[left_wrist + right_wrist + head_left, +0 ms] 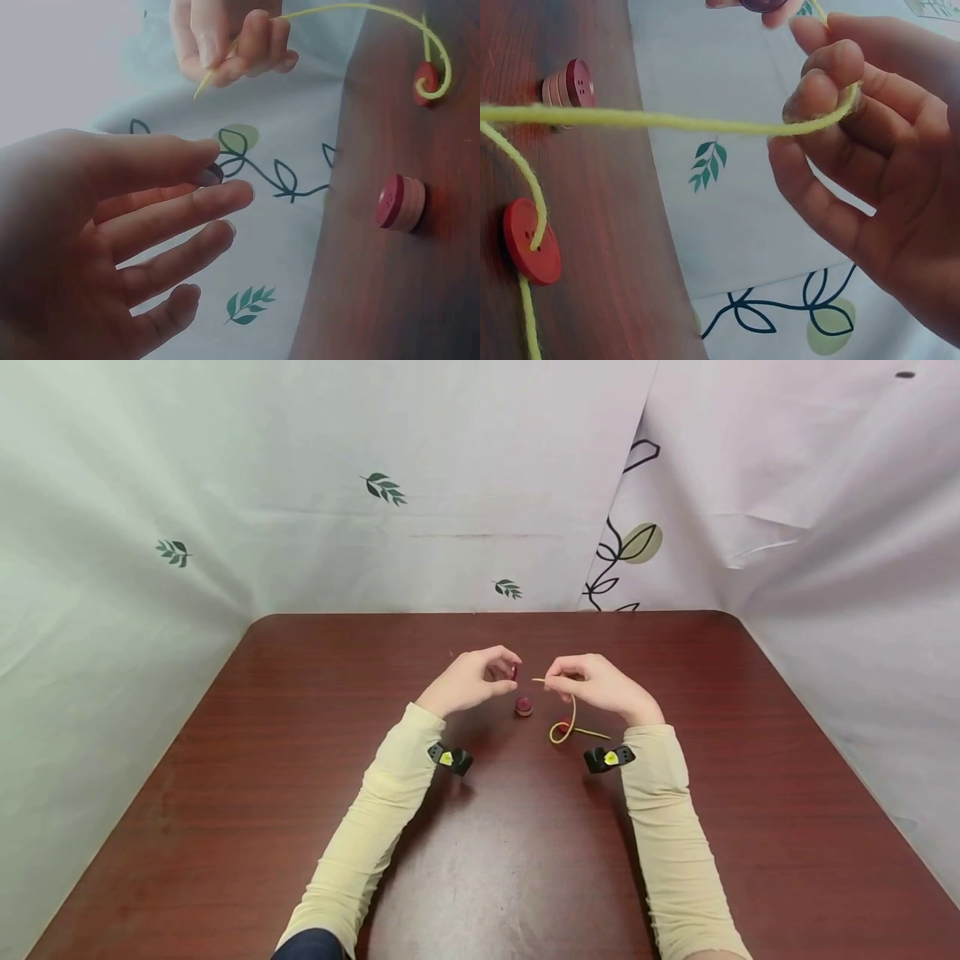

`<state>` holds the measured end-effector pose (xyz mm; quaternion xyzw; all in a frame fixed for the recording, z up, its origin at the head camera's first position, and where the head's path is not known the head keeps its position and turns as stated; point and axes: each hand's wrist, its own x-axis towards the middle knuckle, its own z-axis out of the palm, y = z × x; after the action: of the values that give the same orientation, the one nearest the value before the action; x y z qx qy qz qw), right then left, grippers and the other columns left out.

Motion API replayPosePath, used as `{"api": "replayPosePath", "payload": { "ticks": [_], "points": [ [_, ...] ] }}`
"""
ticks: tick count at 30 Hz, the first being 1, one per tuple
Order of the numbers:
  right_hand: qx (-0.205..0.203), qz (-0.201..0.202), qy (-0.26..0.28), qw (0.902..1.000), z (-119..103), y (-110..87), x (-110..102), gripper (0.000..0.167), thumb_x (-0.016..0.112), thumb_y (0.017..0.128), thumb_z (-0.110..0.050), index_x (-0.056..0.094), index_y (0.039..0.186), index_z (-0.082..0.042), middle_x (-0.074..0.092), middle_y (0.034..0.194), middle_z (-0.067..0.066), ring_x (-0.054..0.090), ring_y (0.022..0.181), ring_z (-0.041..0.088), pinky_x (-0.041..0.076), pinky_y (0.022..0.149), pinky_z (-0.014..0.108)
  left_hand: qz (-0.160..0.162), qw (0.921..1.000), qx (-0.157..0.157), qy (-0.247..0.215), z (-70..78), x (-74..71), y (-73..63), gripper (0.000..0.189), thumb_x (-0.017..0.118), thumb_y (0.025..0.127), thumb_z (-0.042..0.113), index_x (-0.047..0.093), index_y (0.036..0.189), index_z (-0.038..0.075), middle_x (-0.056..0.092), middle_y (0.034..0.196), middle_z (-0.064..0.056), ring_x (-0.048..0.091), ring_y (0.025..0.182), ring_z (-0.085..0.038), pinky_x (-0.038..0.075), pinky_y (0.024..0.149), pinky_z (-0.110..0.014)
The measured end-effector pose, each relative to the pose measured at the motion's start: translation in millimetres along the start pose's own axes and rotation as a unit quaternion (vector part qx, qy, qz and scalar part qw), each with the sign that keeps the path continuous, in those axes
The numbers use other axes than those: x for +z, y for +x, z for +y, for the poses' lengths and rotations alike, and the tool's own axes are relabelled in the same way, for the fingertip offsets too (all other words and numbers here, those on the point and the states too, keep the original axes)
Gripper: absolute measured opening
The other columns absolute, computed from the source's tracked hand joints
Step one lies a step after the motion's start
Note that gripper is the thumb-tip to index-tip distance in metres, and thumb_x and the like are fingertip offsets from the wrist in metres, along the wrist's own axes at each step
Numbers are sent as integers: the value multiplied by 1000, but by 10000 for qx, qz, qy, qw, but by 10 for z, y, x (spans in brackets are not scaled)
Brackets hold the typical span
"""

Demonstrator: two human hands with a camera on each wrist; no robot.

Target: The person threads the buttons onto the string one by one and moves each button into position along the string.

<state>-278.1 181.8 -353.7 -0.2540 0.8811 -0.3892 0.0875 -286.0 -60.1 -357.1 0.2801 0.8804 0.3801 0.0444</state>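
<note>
The dark button is up in the air above the counter, pinched at its edge between thumb and finger of the left grip, the other fingers spread loosely. Facing it, the right grip pinches the yellow cord near its end, a short free tip poking out toward the button; tip and button are apart.

This looks like threading. To do it well, the left fingertips should stay on the rim so that no hole is covered, and the button's face should be turned square to the tip. The right grip would do best to pinch just behind the end: too long a tip will likely bend at the hole, too short leaves nothing to catch on the far side. Slack in the cord helps, so the tip isn't tugged back.

Lower down, the red button lies on the counter with the cord passing through it. Near it stands a small stack of buttons, the top one dark red.

No brand or lettering can be read: the yellow patches on the wrist cameras are too small, and the cloth behind shows only printed leaves.
</note>
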Motion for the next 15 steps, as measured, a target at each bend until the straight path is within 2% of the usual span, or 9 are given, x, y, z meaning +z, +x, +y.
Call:
{"api": "replayPosePath", "payload": {
  "ticks": [4,8,15],
  "points": [
    [-123,119,18,9999,-23,2,-3,8,63,94,-14,64,87,-10,57,68,11,53,65,23,39,60,24,35,9998,104,-149,-13,-43,-12,30,70,87,15,61,116,14,70,101,-4,65,95,-16,51,86,-34],
    [-345,184,137,9991,-21,2,-5,6,63,93,-13,65,88,-11,55,68,5,53,66,26,37,57,23,-78,9993,205,-297,-20,-94,-29,31,71,87,15,61,117,15,71,102,-4,64,97,-14,49,87,-34],
    [-434,252,142,9986,-55,-7,9,7,61,94,-12,65,88,-12,54,67,3,52,64,25,37,57,24,-219,9984,280,-439,9,-127,-33,33,71,86,13,61,117,17,71,103,-4,64,99,-16,48,94,-45]
  ]
}}
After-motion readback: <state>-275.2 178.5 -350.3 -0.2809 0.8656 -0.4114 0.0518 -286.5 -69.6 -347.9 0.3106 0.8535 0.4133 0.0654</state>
